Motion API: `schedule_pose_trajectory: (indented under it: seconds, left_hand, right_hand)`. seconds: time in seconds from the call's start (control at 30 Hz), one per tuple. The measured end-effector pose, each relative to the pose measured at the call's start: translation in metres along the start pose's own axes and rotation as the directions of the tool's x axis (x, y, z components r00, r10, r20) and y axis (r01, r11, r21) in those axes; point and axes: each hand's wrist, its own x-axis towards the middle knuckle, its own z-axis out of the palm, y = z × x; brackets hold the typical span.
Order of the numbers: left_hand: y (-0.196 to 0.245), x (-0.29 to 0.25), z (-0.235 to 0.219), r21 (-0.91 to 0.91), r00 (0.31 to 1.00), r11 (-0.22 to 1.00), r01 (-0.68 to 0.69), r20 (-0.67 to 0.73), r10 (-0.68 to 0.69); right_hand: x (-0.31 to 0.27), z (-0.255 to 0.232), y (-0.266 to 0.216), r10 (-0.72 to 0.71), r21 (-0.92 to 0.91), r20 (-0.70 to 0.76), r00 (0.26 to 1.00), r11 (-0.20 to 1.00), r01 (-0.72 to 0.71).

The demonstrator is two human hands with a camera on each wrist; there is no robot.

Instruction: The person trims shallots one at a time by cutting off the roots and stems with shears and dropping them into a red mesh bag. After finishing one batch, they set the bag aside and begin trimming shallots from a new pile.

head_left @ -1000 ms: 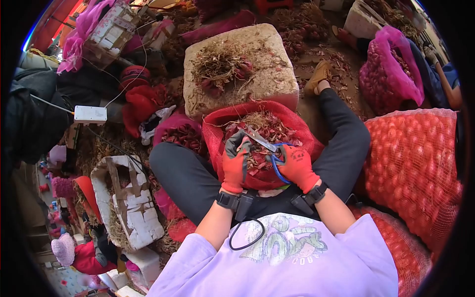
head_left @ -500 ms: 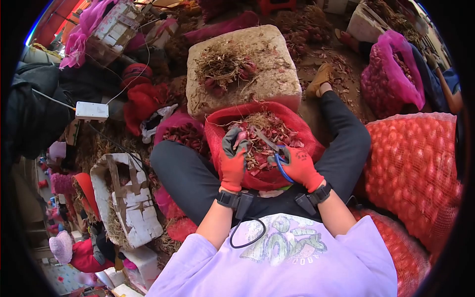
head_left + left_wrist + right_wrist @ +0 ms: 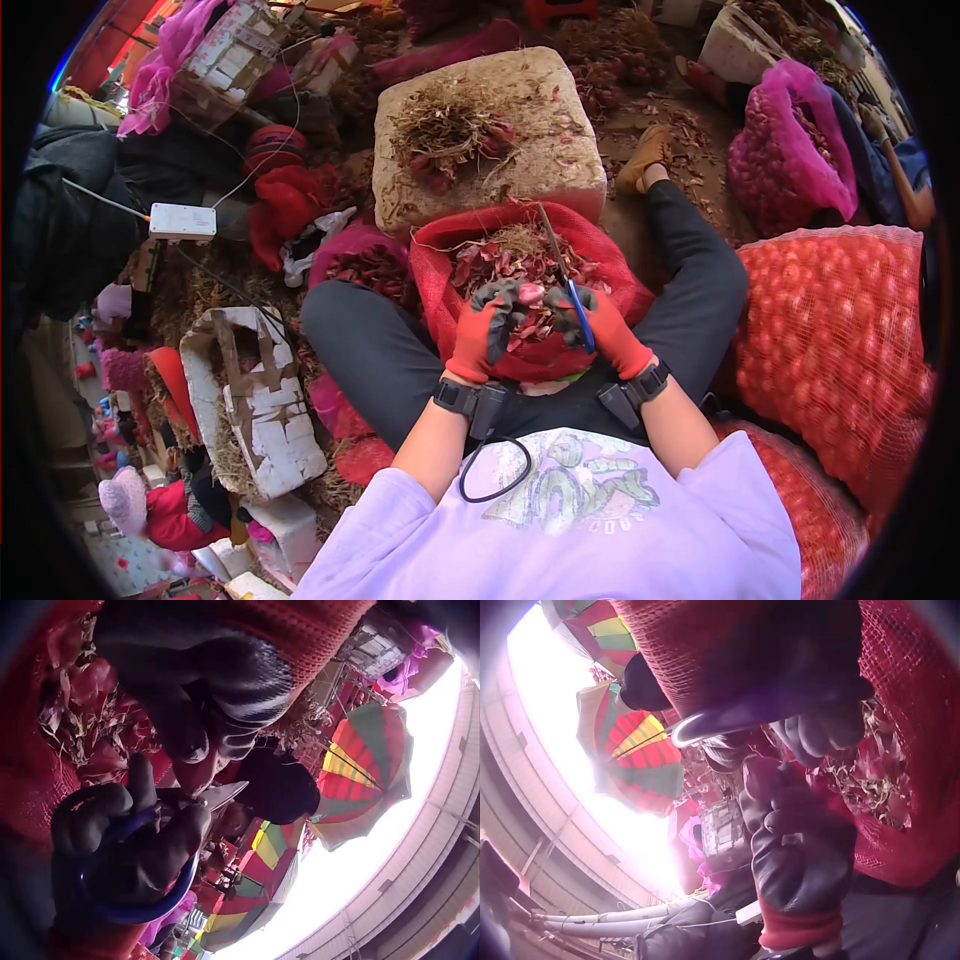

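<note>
Person seated, legs spread round a red mesh bag [image 3: 432, 268] holding loose red skins [image 3: 490, 262] and dry stalks. Both hands in orange-red gloves with dark grey fingers, working low over the bag's near side.

Left grip [image 3: 490, 325]: pinching a small pink bulb [image 3: 530, 294], which sits at the fingertips, between the two hands and above the skins. Right grip [image 3: 603, 325]: curled round blue-handled scissors [image 3: 572, 295], blades pointing away from the body toward the bag's far rim. Left wrist view puts a blade close by the bulb; whether metal touches it, cannot tell.

Beyond the bag, a pale foam block [image 3: 560, 100], debris scattered over its top; on it a bunch of bulbs with dried stalks [image 3: 440, 130]. At the person's right, a big net sack [image 3: 830, 340] packed with red bulbs; farther off, a pink net sack [image 3: 790, 150], also holding bulbs. At left, a battered white box [image 3: 280, 430] with brown tape strips. Lower left, someone in a pale pink hat [image 3: 125, 502]. Striped umbrellas [image 3: 367, 765] show in both wrist views.
</note>
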Motion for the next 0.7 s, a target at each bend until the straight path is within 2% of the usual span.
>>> schedule_pose_trajectory:
  seconds: [0.03,0.07,0.17,0.23,0.27,0.3,0.33,0.37,0.43,0.5,0.53,0.63,0.67,0.7]
  left_hand:
    - [-0.007,0.002,-0.005,0.184,0.999,0.983,-0.028,0.037,0.021]
    - [-0.018,0.005,-0.015,0.361,0.997,0.931,-0.059,0.075,0.034]
    - [-0.017,0.007,-0.008,0.488,0.999,0.873,-0.007,-0.040,0.031]
    - [0.008,0.007,-0.001,0.313,0.966,0.933,0.177,-0.238,-0.104]
    - [0.017,0.006,-0.009,0.253,0.969,0.966,0.057,-0.246,0.008]
    - [0.032,0.006,-0.016,0.121,0.965,0.985,-0.121,-0.219,0.146]
    - [0.041,0.011,-0.034,-0.181,0.937,0.963,-0.198,-0.323,0.132]
    - [0.049,0.011,-0.052,-0.302,0.870,0.907,-0.295,-0.478,0.124]
    - [0.060,0.013,-0.090,-0.540,0.828,0.705,-0.460,-0.548,0.120]
    - [0.069,0.009,-0.090,-0.670,0.839,0.625,-0.401,-0.542,-0.043]
    - [0.074,0.009,-0.086,-0.729,0.842,0.576,-0.368,-0.525,-0.126]
    - [0.050,0.022,-0.084,-0.512,0.885,0.796,-0.323,-0.460,0.064]
    - [0.045,0.030,-0.085,-0.463,0.904,0.836,-0.294,-0.419,0.086]
    - [0.045,0.041,-0.078,-0.338,0.884,0.872,-0.353,-0.425,0.193]
  right_hand:
    - [-0.002,0.004,-0.004,0.051,0.172,0.039,0.998,0.983,-0.057]
    - [-0.002,0.005,-0.004,0.042,0.150,0.082,0.996,0.987,-0.054]
    - [0.001,0.001,0.004,0.067,0.106,0.096,0.993,0.991,-0.077]
    - [0.007,-0.005,0.015,0.110,0.200,0.076,0.991,0.972,-0.123]
    - [0.010,-0.008,0.017,0.128,0.245,0.073,0.989,0.959,-0.142]
    - [0.010,-0.010,0.015,0.126,0.256,0.056,0.990,0.957,-0.136]
    - [0.010,-0.012,0.014,0.126,0.268,0.041,0.991,0.954,-0.133]
    - [0.011,-0.014,0.014,0.126,0.279,0.029,0.992,0.952,-0.129]
    - [0.013,-0.016,0.015,0.096,0.298,0.004,0.995,0.950,-0.093]
    - [0.012,-0.015,0.010,0.073,0.357,0.010,0.997,0.931,-0.071]
    - [0.011,-0.014,0.007,0.107,0.388,0.011,0.994,0.916,-0.103]
    - [0.012,-0.015,0.010,0.065,0.355,-0.004,0.998,0.933,-0.059]
    - [0.013,-0.016,0.011,0.070,0.347,-0.002,0.998,0.936,-0.065]
    - [0.013,-0.018,0.011,0.074,0.338,0.000,0.997,0.939,-0.070]
